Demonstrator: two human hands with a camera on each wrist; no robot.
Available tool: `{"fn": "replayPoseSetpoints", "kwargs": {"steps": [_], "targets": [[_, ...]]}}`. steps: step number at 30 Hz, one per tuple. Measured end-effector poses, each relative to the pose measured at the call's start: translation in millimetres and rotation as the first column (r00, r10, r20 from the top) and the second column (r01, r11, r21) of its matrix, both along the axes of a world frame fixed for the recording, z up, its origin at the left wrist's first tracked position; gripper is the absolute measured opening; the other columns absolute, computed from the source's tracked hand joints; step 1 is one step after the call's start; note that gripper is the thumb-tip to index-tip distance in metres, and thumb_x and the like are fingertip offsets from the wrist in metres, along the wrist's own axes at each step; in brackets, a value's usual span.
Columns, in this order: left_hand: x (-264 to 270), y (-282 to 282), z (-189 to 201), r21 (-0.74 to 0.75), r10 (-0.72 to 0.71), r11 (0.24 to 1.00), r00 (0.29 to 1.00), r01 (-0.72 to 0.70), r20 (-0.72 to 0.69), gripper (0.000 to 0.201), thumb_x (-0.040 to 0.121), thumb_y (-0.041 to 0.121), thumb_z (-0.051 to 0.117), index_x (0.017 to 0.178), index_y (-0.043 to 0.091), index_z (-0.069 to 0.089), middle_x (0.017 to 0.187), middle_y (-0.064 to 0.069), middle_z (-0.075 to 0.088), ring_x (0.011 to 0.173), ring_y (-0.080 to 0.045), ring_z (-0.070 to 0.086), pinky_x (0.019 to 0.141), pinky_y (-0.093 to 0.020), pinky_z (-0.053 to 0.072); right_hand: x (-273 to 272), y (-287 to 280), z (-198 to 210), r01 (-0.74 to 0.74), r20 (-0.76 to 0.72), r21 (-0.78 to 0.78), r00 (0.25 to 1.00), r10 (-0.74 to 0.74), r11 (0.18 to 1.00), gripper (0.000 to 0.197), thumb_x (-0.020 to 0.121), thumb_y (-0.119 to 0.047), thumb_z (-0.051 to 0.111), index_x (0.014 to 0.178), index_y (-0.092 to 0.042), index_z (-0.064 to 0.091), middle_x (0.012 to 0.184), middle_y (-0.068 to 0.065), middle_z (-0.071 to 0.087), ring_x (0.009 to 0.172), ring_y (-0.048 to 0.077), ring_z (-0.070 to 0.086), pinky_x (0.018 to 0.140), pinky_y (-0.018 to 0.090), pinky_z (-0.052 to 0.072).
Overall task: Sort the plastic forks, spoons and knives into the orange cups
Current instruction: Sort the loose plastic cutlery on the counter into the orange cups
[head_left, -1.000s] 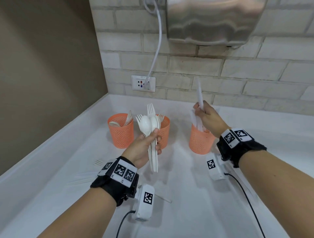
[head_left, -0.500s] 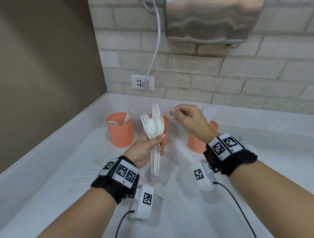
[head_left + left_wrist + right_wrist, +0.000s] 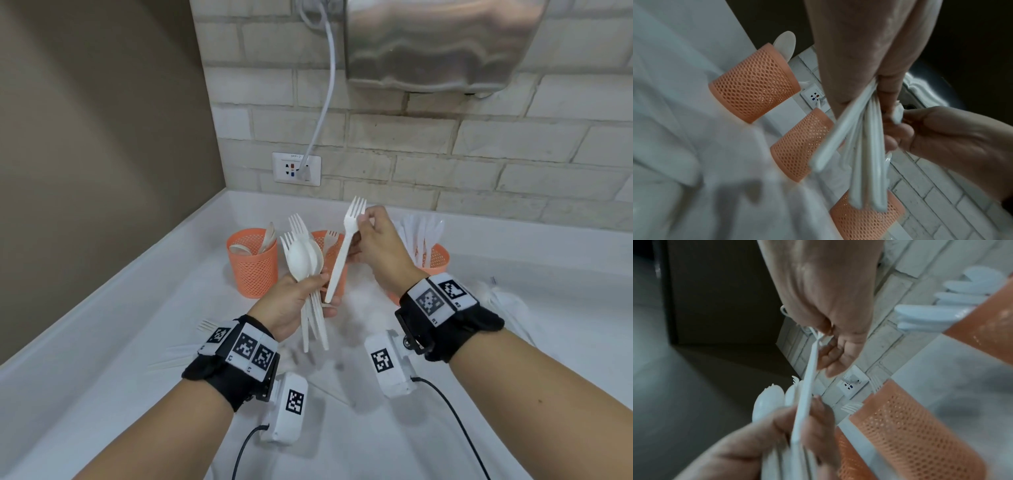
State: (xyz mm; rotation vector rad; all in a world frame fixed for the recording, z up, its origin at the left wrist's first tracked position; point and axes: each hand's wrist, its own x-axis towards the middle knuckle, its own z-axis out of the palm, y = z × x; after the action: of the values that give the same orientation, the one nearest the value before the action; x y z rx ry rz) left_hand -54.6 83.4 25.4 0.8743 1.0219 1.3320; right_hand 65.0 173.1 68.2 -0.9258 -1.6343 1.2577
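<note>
My left hand (image 3: pixel 301 298) grips a bundle of white plastic spoons and forks (image 3: pixel 305 263), handles (image 3: pixel 865 170) pointing down. My right hand (image 3: pixel 375 236) pinches a single white fork (image 3: pixel 344 246) near its tines, its handle end low beside the bundle. Three orange mesh cups stand behind: the left cup (image 3: pixel 251 262) holds spoons, the middle cup (image 3: pixel 329 246) holds forks and is partly hidden by the bundle, the right cup (image 3: pixel 435 257) holds knives (image 3: pixel 421 229). In the right wrist view the fork (image 3: pixel 807 386) runs between both hands.
The white counter (image 3: pixel 513 428) meets a brown wall on the left and brick tiles behind. Loose white cutlery (image 3: pixel 178 356) lies left of my left wrist. A wall socket (image 3: pixel 296 168) with a cable and a steel hand dryer (image 3: pixel 442 44) hang above.
My right hand left the knife in the right cup, moved left to the bundle and now holds a single fork lifted from it. The left hand stayed nearly still.
</note>
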Motion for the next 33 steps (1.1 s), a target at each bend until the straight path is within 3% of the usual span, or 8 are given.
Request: {"fn": "replayPoseSetpoints", "kwargs": {"steps": [5,11,14,16,22,25,29,33], "targets": [[1.8,-2.2,2.3,-0.030,-0.047,0.998,0.998,0.046,-0.035,0.011,0.093,0.002,0.044,0.092,0.010,0.052,0.066,-0.003,0.058,0.047,-0.013,0.056,0.050,-0.027,0.051,-14.0,2.7,0.9,0.026,-0.132,-0.243,0.989,-0.060,0.970,0.015,0.102,-0.019,0.029,0.096,-0.013,0.042,0.062,0.005,0.037,0.039,0.011,0.035,0.034,0.018,0.031],[0.6,-2.3,-0.4,-0.070,-0.100,0.993,0.992,0.094,-0.079,0.013,0.093,0.002,0.044,0.097,0.009,0.054,0.054,0.002,0.044,0.040,-0.009,0.038,0.046,-0.025,0.041,-24.8,-0.6,-0.3,-0.072,0.017,-0.384,0.996,0.085,0.920,0.063,0.084,-0.071,0.032,0.081,-0.012,0.053,0.056,-0.001,0.039,0.034,0.010,0.032,0.033,0.016,0.025],[-3.9,-4.2,-1.9,-0.075,-0.121,0.991,0.983,0.111,-0.141,0.014,0.093,0.004,0.047,0.098,0.009,0.059,0.056,0.002,0.042,0.041,-0.009,0.038,0.047,-0.024,0.039,-26.9,-7.8,0.3,-0.174,0.107,-0.315,0.970,0.217,0.933,0.041,0.088,-0.048,0.054,0.071,-0.011,0.055,0.049,-0.002,0.046,0.031,0.006,0.042,0.034,0.015,0.033],[-6.1,-6.6,-1.7,-0.079,-0.139,0.989,0.973,0.127,-0.183,0.008,0.092,0.004,0.050,0.091,0.009,0.056,0.056,0.002,0.043,0.042,-0.009,0.039,0.046,-0.022,0.040,-29.3,-6.3,-1.2,-0.139,0.108,-0.293,0.978,0.177,0.946,0.024,0.092,-0.029,0.056,0.082,-0.008,0.061,0.054,0.000,0.050,0.033,0.005,0.043,0.034,0.015,0.032],[-12.0,-12.9,-2.0,-0.120,-0.130,0.988,0.937,0.096,-0.324,0.016,0.091,0.002,0.051,0.077,0.009,0.048,0.055,0.000,0.042,0.038,-0.009,0.038,0.045,-0.023,0.040,-32.3,8.3,17.1,-0.044,-0.271,-0.196,0.962,-0.011,0.980,0.026,0.099,-0.030,0.038,0.082,-0.012,0.047,0.068,0.005,0.058,0.053,0.015,0.058,0.058,0.032,0.048],[-15.4,-13.2,-2.0,-0.102,-0.007,0.994,0.872,-0.050,-0.490,0.008,0.090,0.006,0.054,0.095,0.009,0.048,0.056,-0.001,0.042,0.037,-0.009,0.039,0.042,-0.024,0.041,-32.1,8.6,25.5,0.004,-0.371,-0.036,0.929,-0.017,0.999,0.026,0.101,-0.030,0.033,0.088,-0.012,0.046,0.069,0.006,0.061,0.053,0.013,0.063,0.060,0.031,0.052],[-17.2,-10.9,-2.9,-0.006,0.221,0.949,0.676,-0.316,-0.704,0.042,0.090,0.013,0.055,0.128,0.012,0.035,0.088,-0.007,0.055,0.066,-0.018,0.050,0.054,-0.028,0.043,-33.9,0.8,28.0,0.018,-0.391,0.069,0.921,0.010,0.997,0.018,0.099,-0.029,0.041,0.085,-0.019,0.044,0.055,-0.004,0.040,0.041,0.006,0.036,0.042,0.020,0.035],[-15.3,-10.4,-2.5,0.077,0.337,0.904,0.591,-0.421,-0.733,0.056,0.091,0.008,0.054,0.138,0.007,0.023,0.131,-0.012,0.049,0.116,-0.028,0.049,0.079,-0.024,0.034,-43.7,-15.8,0.9,-0.093,0.000,0.068,0.996,0.094,0.993,0.025,0.076,-0.030,0.075,0.081,-0.013,0.057,0.053,-0.011,0.049,0.038,-0.002,0.043,0.040,0.014,0.034]]}}
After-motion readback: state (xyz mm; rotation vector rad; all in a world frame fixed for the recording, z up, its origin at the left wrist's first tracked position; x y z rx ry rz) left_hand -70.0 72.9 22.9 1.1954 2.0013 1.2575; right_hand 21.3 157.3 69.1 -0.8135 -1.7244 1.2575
